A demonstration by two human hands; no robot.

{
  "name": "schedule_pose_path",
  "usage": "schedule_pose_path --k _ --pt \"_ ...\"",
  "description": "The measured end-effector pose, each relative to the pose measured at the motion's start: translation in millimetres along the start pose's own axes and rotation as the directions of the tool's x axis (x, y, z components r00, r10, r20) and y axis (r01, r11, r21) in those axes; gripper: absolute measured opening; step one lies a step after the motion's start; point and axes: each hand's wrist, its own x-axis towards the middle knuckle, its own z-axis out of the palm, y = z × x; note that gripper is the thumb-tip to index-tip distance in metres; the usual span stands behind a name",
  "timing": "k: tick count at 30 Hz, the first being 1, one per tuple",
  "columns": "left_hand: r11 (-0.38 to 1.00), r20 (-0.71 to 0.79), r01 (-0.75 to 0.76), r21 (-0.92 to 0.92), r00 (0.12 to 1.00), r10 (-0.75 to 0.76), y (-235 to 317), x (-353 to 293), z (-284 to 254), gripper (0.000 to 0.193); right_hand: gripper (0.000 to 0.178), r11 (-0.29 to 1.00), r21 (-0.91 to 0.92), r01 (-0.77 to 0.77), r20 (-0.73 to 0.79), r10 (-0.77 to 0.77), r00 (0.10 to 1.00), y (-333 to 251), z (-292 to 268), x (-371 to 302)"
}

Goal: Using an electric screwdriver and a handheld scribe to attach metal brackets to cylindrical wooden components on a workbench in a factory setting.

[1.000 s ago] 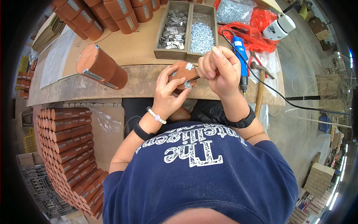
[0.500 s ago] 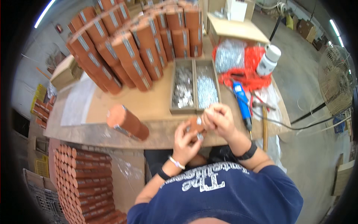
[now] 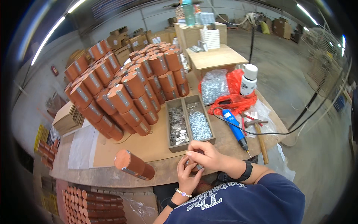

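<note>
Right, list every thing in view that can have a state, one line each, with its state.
Left hand: fingers curled around a mostly hidden reddish part.
Right hand: closed, grip hidden.
Blue electric screwdriver: lying down.
Hammer: lying down.
White flask: upright, lid on.
Wooden tray: holding loose metal parts.
Lone terracotta column: standing on end.
Ceiling tube light: lit.
Fan: too blurred to tell if running.

You had a lit tube light (image 3: 50, 39) and pale wall (image 3: 69, 53) at upper left, grey floor (image 3: 274, 59) spreading down the right
</note>
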Motion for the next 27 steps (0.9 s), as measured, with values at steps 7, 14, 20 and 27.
schedule_pose_path --k 7,14,20,27 --pt "0.999 -0.045 -0.022 0.027 0.999 0.023 3.0 9.4 1.0 0.03 0.012 0.916 -0.314 0.251 -0.144 -0.307 0.941 6.3 14.1 -0.3" --pt "0.999 -0.035 -0.032 0.015 0.999 0.032 -2.0 7.8 -0.3 0.027 0.009 0.917 -0.208 0.341 -0.126 -0.37 0.92 17.3 8.2 6.3" --pt "0.996 -0.044 -0.051 0.068 0.998 0.054 4.3 1.0 -2.9 0.03 0.009 0.971 0.165 0.17 0.027 -0.177 0.984 15.3 -5.8 9.9" --pt "0.999 -0.052 -0.047 0.01 0.998 0.047 0.6 4.7 0.1 0.031 0.017 0.948 0.119 0.296 -0.099 -0.285 0.953 27.7 -7.1 11.7"
